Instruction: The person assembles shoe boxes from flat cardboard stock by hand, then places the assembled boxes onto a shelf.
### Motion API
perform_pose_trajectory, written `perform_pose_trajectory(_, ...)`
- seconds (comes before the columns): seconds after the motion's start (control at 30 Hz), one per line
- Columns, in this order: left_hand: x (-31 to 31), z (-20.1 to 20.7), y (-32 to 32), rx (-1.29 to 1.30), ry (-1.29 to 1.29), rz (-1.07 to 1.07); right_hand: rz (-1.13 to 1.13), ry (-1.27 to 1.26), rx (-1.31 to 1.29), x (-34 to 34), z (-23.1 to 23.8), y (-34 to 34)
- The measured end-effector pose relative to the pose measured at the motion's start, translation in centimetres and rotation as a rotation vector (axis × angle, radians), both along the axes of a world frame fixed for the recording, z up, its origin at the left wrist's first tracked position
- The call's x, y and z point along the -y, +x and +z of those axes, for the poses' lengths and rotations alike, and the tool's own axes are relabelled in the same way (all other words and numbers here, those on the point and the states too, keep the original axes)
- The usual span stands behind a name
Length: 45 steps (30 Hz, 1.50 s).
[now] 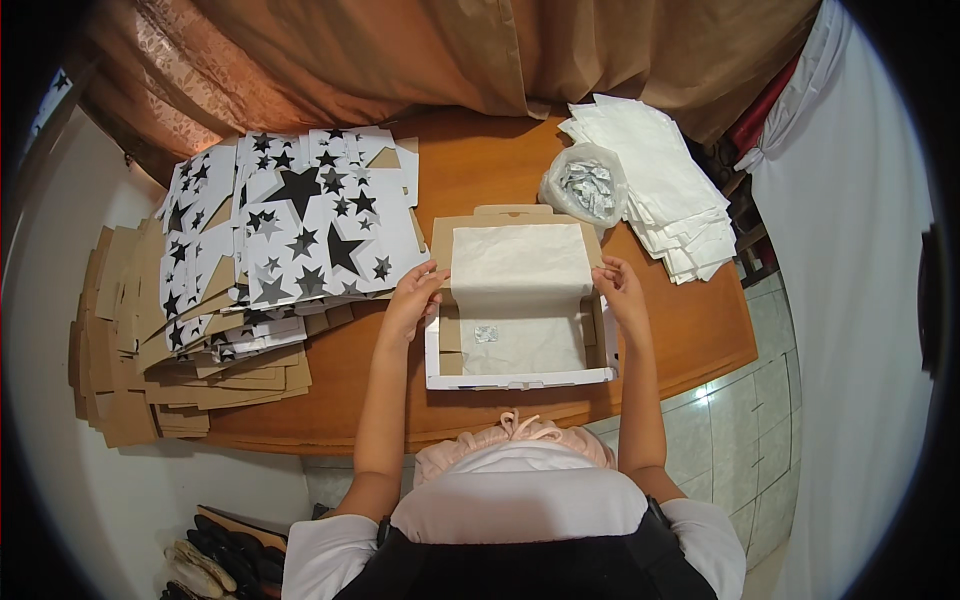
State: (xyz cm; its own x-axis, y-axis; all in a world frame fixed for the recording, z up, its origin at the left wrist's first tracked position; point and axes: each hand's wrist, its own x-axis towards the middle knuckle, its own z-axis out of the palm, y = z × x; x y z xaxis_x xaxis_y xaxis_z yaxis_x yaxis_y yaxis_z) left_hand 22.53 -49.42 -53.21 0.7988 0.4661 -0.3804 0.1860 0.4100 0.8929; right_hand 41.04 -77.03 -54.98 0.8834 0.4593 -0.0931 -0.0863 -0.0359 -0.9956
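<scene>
An open cardboard box [450, 343], brown inside and white outside, stands in front of me with its lid raised at the far side. White paper [520, 252] lines the bottom and runs up over the inside of the lid. On the paper in the box lies a small silvery packet [486, 334]. My left hand [412, 298] grips the left edge of the lid, low near the hinge fold. At the matching spot on the right edge, my right hand [623, 295] is closed in the same way. The fingertips of both hands are partly hidden.
Stacked flat star-printed cardboard blanks [310, 225] and plain brown ones [125, 290] cover the table's left. A clear bag [583, 185] of silvery packets and a pile of white paper sheets [665, 185] are at the back right. Curtains [430, 50] hang behind the wooden table [690, 325].
</scene>
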Motion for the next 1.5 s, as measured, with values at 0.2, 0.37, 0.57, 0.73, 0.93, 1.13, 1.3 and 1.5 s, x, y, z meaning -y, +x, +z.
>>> perform_pose_trajectory(0.2,0.8,0.0,0.3,-0.017,0.084,0.010,0.022,-0.017,0.027,-0.3,0.5,0.2)
perform_pose_trajectory(0.37,1.1,0.9,0.4,0.018,0.165,-0.066,0.078,-0.040,0.060,-0.5,1.3,0.2)
perform_pose_trajectory(0.57,0.9,-0.1,0.6,0.126,0.211,-0.049,0.215,0.002,0.023,0.7,0.4,1.3)
perform_pose_trajectory(0.73,0.4,-1.6,0.6,0.257,0.303,0.012,0.224,-0.051,0.225,1.2,0.8,1.3)
perform_pose_trajectory(0.93,-0.1,-2.2,0.1,0.194,0.745,-0.039,0.071,0.026,0.462,1.7,-0.5,1.1)
perform_pose_trajectory(1.13,1.0,0.3,-0.4,0.133,0.950,-0.333,0.011,-0.067,0.526,2.0,0.4,-0.1)
perform_pose_trajectory(1.3,1.2,0.0,-2.1,0.208,1.081,-0.382,0.051,-0.169,0.715,2.4,2.6,-3.9)
perform_pose_trajectory(1.5,4.9,1.0,-5.2,0.117,1.136,-0.193,0.420,-0.422,0.924,3.8,5.6,-8.5)
